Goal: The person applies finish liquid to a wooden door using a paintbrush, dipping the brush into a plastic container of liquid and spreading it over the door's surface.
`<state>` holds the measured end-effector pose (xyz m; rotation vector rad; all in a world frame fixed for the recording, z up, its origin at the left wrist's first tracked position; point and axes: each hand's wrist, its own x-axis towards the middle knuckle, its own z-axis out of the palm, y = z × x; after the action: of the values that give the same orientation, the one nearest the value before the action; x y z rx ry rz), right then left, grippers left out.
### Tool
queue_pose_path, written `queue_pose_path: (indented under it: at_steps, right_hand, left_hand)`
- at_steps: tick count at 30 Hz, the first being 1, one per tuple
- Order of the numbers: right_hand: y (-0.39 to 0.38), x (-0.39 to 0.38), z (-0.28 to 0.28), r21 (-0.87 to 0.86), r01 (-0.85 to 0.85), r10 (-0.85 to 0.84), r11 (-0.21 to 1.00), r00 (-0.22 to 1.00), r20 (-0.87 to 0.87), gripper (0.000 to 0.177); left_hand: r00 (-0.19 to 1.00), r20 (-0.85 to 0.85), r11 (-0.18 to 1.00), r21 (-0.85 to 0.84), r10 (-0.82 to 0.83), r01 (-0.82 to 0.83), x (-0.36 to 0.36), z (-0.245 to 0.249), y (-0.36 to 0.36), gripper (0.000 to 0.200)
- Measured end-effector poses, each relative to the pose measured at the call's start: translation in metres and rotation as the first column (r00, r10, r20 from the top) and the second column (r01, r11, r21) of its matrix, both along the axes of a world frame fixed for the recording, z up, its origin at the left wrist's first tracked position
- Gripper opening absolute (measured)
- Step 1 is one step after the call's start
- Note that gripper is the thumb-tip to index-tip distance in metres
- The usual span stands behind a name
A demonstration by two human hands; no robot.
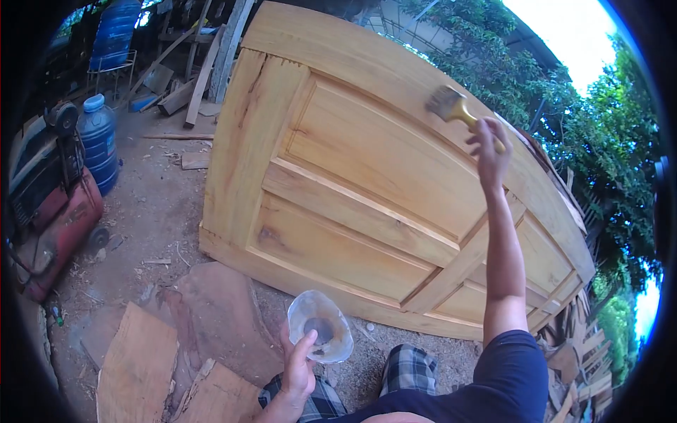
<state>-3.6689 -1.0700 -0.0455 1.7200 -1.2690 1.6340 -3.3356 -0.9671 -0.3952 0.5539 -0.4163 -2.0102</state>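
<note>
A wide paintbrush (451, 106) with a yellow handle is gripped in my right hand (488, 151), its bristles right at the top rail of a panelled wooden door (374, 155). The door stands on its long side, leaning back, its surface a yellowish brown. Low in front of me, my left hand (299, 366) holds a cloudy plastic bowl (331, 317) with my thumb over its rim. A dark patch shows in the bottom of the bowl.
On the left stand a red air compressor (60, 225) and a blue water jug (97, 144). Wooden boards (137, 359) lie on the ground at lower left. Scrap wood (585, 366) is piled at right. Behind the door are trees (564, 127).
</note>
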Motion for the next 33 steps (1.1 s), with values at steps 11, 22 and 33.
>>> queue_pose_path:
  at_steps: [11, 22, 33]
  right_hand:
    - [-0.033, 0.028, 0.013, -0.361, 0.664, -0.755, 0.655, 0.555, -0.348, 0.019]
    - [-0.266, 0.277, -0.038, -0.308, 0.135, -0.336, 0.942, 0.362, -0.869, 0.010]
    - [-0.266, 0.283, -0.183, 0.713, -0.100, 0.697, 0.694, 0.342, -0.630, 0.019]
  left_hand:
    - [0.996, -0.087, 0.988, -0.154, 0.000, -0.014, 0.009, 0.014, 0.020, 0.085]
    - [0.985, -0.126, 0.982, -0.134, 0.116, -0.132, 0.026, 0.014, 0.010, 0.082]
    - [0.981, -0.184, 0.989, -0.122, 0.061, -0.084, 0.036, 0.000, -0.003, 0.076]
